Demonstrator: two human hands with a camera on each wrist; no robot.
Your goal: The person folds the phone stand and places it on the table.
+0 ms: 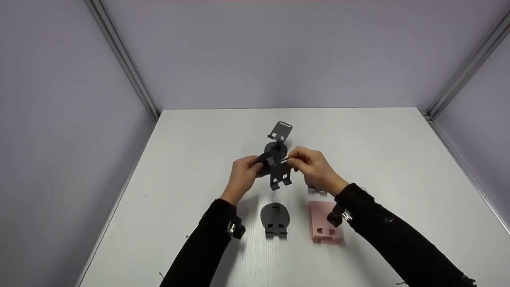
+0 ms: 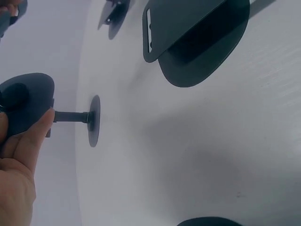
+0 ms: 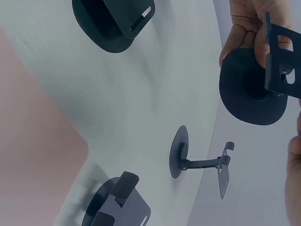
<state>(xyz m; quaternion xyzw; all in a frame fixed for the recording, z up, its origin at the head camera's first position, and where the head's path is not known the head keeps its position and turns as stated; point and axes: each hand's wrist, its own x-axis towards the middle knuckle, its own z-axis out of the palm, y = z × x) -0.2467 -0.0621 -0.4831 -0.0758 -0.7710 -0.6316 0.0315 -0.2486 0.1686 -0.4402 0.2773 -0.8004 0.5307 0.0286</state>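
Observation:
Between both hands, up off the white table, is a dark grey phone stand (image 1: 280, 172) with a round base and a slotted plate with two hooks. My left hand (image 1: 243, 175) grips the round base (image 2: 33, 96) at its edge, thumb on top. At the plate's far edge, my right hand (image 1: 314, 167) pinches with thumb and fingertips. The plate hangs tilted with its hooks toward me. In the right wrist view, the left fingers (image 3: 244, 40) lie against the base, and only a part of the right hand (image 3: 295, 165) shows at the edge.
Just behind the hands stands an unfolded dark phone stand (image 1: 281, 131). Nearer lie a folded dark phone stand (image 1: 275, 217) and a pink one (image 1: 318, 211), partly under the right sleeve. Another folded stand (image 3: 127, 207) is mostly hidden below the right hand in the head view.

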